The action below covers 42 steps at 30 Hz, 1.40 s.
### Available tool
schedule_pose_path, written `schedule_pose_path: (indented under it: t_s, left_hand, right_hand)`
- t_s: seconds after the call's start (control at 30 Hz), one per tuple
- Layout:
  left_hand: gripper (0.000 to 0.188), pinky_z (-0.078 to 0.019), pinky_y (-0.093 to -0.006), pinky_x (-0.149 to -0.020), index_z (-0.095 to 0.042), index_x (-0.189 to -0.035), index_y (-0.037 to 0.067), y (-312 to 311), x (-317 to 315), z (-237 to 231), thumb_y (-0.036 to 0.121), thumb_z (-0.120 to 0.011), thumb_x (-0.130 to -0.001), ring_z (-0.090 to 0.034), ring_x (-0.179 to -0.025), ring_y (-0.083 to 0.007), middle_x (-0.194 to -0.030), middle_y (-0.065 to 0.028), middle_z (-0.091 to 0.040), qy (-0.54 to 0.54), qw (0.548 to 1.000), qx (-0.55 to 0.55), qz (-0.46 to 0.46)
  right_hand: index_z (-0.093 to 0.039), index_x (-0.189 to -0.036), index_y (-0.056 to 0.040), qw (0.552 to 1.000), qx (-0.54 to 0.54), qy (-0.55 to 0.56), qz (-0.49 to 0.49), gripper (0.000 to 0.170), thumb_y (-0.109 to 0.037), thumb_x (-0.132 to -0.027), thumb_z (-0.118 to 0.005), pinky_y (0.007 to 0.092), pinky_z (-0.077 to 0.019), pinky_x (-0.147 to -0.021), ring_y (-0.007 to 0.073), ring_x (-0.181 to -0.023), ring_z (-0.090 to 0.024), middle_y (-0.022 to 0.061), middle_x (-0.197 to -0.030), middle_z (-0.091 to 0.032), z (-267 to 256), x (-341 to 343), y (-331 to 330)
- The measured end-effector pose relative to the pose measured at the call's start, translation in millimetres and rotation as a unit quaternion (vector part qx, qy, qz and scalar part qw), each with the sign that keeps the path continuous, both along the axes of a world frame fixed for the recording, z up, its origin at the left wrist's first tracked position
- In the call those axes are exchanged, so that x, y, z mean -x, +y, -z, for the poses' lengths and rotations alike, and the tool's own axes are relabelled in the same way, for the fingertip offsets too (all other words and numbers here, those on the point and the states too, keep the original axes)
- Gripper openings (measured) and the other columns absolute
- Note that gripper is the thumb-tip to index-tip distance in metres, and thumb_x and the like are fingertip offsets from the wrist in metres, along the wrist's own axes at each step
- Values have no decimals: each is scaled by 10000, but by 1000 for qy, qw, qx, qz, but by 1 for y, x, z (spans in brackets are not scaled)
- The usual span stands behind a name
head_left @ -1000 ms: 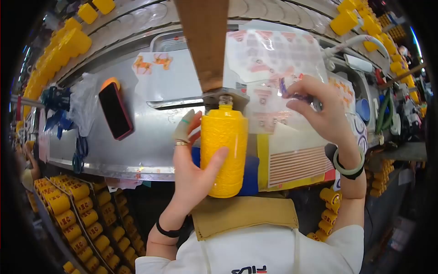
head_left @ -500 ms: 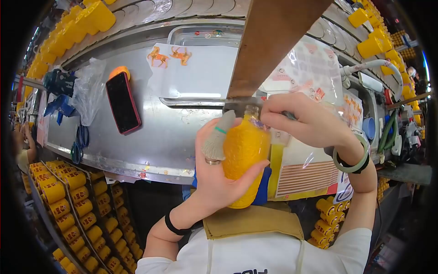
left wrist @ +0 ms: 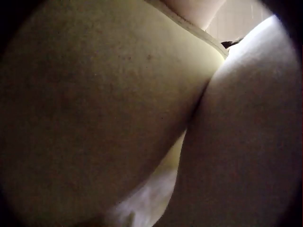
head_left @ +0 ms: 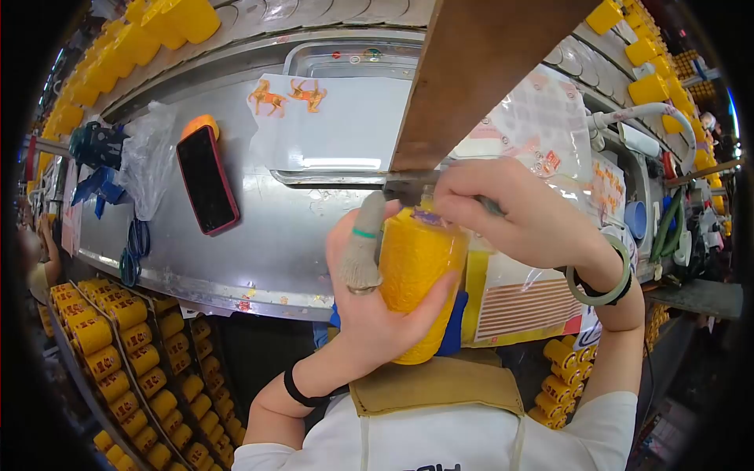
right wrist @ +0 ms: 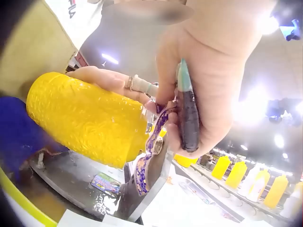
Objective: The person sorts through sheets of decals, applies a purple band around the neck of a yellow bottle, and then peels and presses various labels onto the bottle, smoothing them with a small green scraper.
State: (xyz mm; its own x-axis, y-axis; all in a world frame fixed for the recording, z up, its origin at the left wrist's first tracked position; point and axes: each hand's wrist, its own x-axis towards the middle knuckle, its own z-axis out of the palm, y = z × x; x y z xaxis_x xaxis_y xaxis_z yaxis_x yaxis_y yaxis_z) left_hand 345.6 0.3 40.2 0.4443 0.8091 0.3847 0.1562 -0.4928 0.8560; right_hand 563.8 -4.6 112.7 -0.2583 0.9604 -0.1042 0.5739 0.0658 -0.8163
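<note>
The left hand [head_left: 367, 312] grips the yellow bottle [head_left: 418, 265]; the grip of the right hand [head_left: 522, 213] pinches a purple strip [right wrist: 152, 144], apparently against the bottle's shoulder.

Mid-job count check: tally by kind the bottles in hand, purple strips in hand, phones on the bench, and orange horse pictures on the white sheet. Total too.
Yellow bottle in the left hand: 1
Purple strip in the right hand: 1
Phone: 1
Orange horse pictures: 2
Total: 5
</note>
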Motion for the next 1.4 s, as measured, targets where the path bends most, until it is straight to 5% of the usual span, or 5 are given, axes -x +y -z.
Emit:
schedule_pose_path:
  t_s: [0.43,0.73,0.8,1.03,1.4]
  left_hand:
    - [669,-459,-434,-1012,-524,-1356,-55,1,-4,-8,132,-824,-788,-519,-1225,-368,-1262,-160,-618,30,998,38,28]
    - [682,-485,-418,-991,-532,-1361,-52,2,-4,-6,131,-839,-780,-558,-1193,-358,-1277,-187,-592,25,1000,-1,9]
    - [682,-484,-407,-993,-547,-1356,-39,0,-3,1,150,-854,-777,-574,-1180,-349,-1293,-190,-581,-12,1000,13,25]
    - [649,-495,-409,-980,-607,-1299,-18,0,-2,-3,188,-890,-752,-590,-1163,-352,-1298,-202,-593,11,998,30,55]
    - [618,-504,-416,-969,-623,-1270,-23,-3,-6,-7,164,-890,-745,-598,-1151,-369,-1278,-202,-603,45,998,28,26]
  right_hand:
    - [-650,-930,22,989,-57,-140,-1,204,-169,-966,-586,406,-482,-708,360,-795,-626,173,-843,-642,5,5,-3]
    - [-644,-990,-4,985,123,-49,108,215,-217,-969,-634,333,-475,-692,210,-749,-616,95,-798,-639,7,-12,-23]
    - [-687,-1026,-14,982,12,-73,173,200,-194,-944,-658,390,-520,-747,337,-831,-662,168,-945,-687,18,-10,-33]
    - [-737,-1098,-73,954,-179,-56,235,224,-86,-874,-729,352,-492,-676,252,-802,-612,105,-1006,-639,38,29,-65]
    - [-763,-1104,-64,935,-219,-62,273,246,-104,-862,-744,344,-466,-709,236,-794,-588,91,-1017,-684,50,47,-73]
